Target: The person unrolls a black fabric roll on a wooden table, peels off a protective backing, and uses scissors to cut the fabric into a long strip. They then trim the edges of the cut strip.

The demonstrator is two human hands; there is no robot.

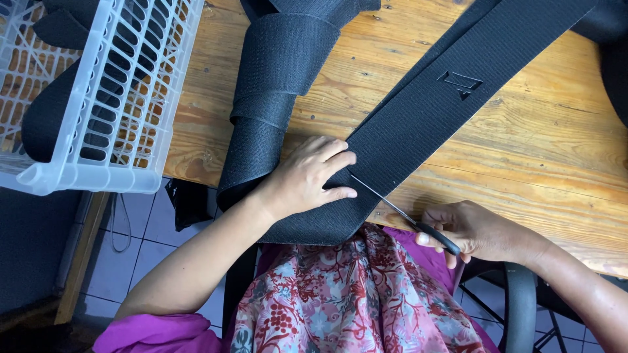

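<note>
**Scissors across a wide black band**

The left hand [307,176] lies flat, fingers spread, pressing a wide black elastic band [418,111] onto the wooden desk [523,150] at its near edge. The right hand [474,229] is clamped on the black handles of scissors [402,212], whose blades lie against the band just beside the left fingertips. A white plastic basket [104,98] stands at the left

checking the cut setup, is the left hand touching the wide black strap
Touching. The head view shows the left hand lying flat on the wide black strap, fingers spread on the fabric beside the scissors held in the right hand.
</note>
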